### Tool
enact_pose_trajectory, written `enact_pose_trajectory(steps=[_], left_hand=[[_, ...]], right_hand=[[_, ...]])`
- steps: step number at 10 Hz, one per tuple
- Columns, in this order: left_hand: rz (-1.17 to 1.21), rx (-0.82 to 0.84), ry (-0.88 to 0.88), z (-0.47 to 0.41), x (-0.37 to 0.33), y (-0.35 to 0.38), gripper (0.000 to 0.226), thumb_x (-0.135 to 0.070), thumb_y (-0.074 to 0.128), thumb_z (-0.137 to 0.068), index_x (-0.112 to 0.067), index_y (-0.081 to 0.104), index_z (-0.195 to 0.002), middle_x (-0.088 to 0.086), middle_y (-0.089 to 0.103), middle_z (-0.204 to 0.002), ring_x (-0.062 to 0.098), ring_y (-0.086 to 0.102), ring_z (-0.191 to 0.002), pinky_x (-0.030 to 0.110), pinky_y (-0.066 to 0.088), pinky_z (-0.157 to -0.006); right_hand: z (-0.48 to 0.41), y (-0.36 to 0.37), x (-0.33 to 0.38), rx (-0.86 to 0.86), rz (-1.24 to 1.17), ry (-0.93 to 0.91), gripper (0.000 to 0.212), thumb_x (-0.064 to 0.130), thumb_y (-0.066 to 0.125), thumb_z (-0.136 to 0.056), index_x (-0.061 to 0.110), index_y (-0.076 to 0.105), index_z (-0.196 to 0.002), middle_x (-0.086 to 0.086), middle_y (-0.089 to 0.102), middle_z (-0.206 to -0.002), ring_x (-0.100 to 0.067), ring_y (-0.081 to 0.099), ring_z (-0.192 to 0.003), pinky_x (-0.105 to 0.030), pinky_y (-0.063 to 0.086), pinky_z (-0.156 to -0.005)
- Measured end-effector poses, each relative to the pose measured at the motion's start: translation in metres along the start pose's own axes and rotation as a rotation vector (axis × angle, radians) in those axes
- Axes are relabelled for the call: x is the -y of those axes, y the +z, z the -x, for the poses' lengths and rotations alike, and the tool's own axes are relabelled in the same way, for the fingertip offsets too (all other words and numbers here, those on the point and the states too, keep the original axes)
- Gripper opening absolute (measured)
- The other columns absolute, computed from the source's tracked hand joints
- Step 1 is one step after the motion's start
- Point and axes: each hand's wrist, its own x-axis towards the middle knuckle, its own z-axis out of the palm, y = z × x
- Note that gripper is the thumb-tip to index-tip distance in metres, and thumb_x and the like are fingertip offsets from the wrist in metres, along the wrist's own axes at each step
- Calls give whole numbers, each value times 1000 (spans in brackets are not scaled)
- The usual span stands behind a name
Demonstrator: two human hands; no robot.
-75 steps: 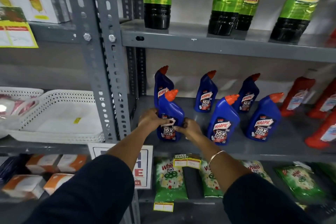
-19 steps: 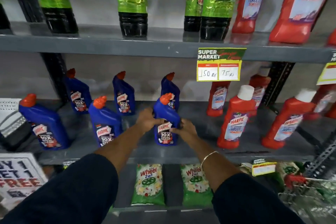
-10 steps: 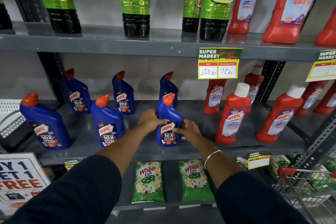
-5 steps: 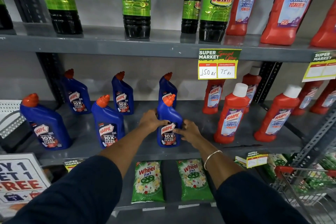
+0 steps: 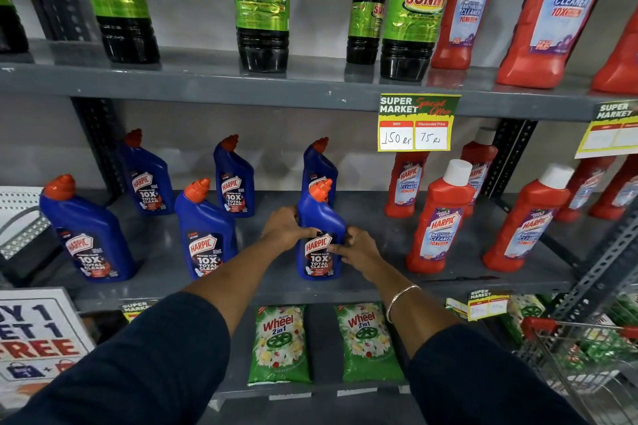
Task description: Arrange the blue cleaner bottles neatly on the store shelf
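Several blue cleaner bottles with orange caps stand on the grey middle shelf [image 5: 373, 217] in two rows. The front right blue bottle [image 5: 319, 214] stands upright near the shelf's front edge. My left hand [image 5: 284, 228] grips its left side and my right hand [image 5: 355, 248] presses on its right side over the label. Directly behind it stands a back-row blue bottle [image 5: 319, 162]. Two more front-row blue bottles stand to the left, one in the middle [image 5: 203, 231] and one at far left [image 5: 86, 235].
Red cleaner bottles [image 5: 445, 217] fill the right part of the same shelf. Dark bottles with green labels [image 5: 262, 7] stand on the shelf above, where a price tag [image 5: 416, 122] hangs. Green detergent packets [image 5: 279, 345] lie below. A wire basket [image 5: 587, 355] is at lower right.
Over the last second both hands have kept hold of the front right blue bottle, which stays upright in about the same spot. Earlier, the hands were on the leftmost front bottle.
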Motion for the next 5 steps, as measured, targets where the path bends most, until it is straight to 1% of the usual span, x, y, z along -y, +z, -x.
enact_pose_trajectory(steps=[1, 3, 4, 5], left_hand=[[-14, -7, -13, 0, 0, -2, 42, -19, 76, -69, -5, 60, -105, 15, 69, -104, 27, 66, -90, 33, 51, -77], [-39, -15, -29, -3, 3, 0, 41, -19, 75, -70, -3, 58, -104, 16, 68, -104, 20, 62, -80, 30, 51, -75], [1, 21, -9, 0, 2, -1, 46, -18, 74, -71, -4, 55, -110, 16, 67, -109, 22, 63, -87, 31, 51, -78], [22, -50, 51, 6, 2, -5, 55, -33, 69, -75, -8, 47, -119, 13, 60, -119, 21, 59, -96, 34, 51, -83]], right_hand=[[1, 2, 2, 8, 2, -7, 46, 6, 70, -76, 2, 53, -118, -20, 64, -120, -33, 62, -110, -46, 52, -94], [-3, 1, -2, 18, 2, -23, 45, 7, 71, -76, 2, 54, -118, -21, 64, -121, -34, 61, -111, -49, 51, -95], [1, 2, 1, 26, 19, -25, 47, 8, 71, -75, 3, 54, -119, -20, 63, -122, -33, 61, -112, -46, 51, -96], [8, 2, 7, -62, 17, -75, 57, 16, 72, -76, 6, 47, -126, -16, 58, -129, -32, 58, -117, -37, 51, -90]])
